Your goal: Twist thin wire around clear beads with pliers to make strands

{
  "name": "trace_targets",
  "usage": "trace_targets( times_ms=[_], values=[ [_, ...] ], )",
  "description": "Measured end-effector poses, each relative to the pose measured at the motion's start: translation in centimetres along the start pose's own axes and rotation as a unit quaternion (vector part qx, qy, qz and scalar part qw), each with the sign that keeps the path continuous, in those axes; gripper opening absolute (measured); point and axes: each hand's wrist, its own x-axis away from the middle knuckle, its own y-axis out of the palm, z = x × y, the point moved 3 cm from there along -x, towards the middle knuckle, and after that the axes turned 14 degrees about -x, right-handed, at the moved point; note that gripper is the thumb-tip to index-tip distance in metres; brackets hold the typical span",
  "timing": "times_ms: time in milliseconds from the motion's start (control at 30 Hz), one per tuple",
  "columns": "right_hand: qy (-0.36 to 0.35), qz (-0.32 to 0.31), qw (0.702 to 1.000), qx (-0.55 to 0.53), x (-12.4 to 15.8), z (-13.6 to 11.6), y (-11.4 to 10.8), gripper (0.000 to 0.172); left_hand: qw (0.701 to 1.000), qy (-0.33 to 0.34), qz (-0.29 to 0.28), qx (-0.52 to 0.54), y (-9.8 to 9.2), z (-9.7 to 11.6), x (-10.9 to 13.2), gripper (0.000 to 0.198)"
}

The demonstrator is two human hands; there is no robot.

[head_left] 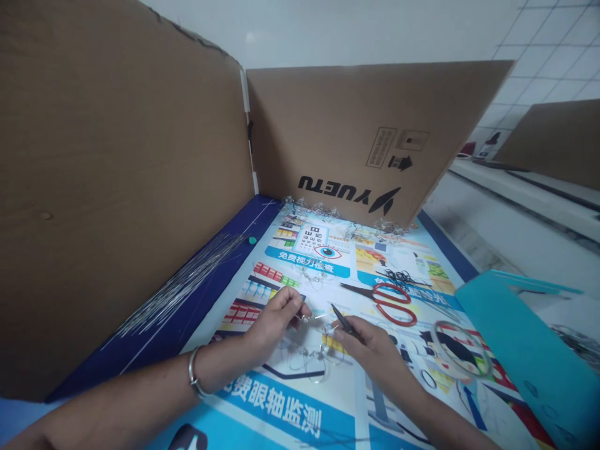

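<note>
My left hand (284, 310) is closed in a pinch on a thin wire piece (304, 319) with small clear parts, mostly hidden by the fingers. Facing it, my right hand (368, 340) is wrapped round a slim dark pointed tool (345, 322), its tip toward the upper left. Whether the tool is pliers or another kind, I cannot tell. Near the right fingertips and below both hands lie looped thin wires (315, 364) with clear bead-like bits. Red-handled scissors (394, 303) rest just beyond my right hand, blades pointing left.
Cardboard panels (328, 131) stand at the left and back. A bundle of straight wires (182, 284) lies at left beside a small green object (252, 240). On the printed sheet are black wire loops (398, 278) and a wire coil (462, 350). A teal container (520, 350) stands right.
</note>
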Motion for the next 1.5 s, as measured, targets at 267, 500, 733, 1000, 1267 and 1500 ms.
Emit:
trace_targets(
  times_ms=[267, 500, 733, 1000, 1267, 1500],
  values=[
    [0.013, 0.001, 1.000, 0.005, 0.1, 0.0, 0.0, 0.024, 0.999, -0.019, -0.037, -0.003, 0.3, 0.2, 0.1, 0.024],
    [0.002, -0.035, 0.999, 0.029, -0.5, 0.0, 0.2, 0.027, 0.994, -0.048, -0.091, -0.032, 0.2, 0.1, -0.3, 0.028],
    [-0.006, -0.046, 0.998, 0.040, -0.7, 0.0, 0.4, 0.027, 0.994, -0.020, -0.084, -0.071, 0.2, 0.6, -0.4, 0.027],
    [-0.055, -0.050, 0.993, 0.093, -1.1, 0.1, 0.5, 0.021, 0.968, 0.007, -0.093, -0.231, -0.4, 0.3, -0.9, 0.018],
    [-0.099, -0.059, 0.979, 0.170, -1.6, -0.1, 0.6, 0.019, 0.901, 0.039, -0.091, -0.422, -0.6, 1.0, -1.0, 0.017],
    [-0.115, -0.077, 0.978, 0.154, -2.2, -0.5, 1.6, 0.017, 0.899, 0.080, -0.066, -0.424, -0.7, 0.4, -0.9, 0.016]
  ],
)
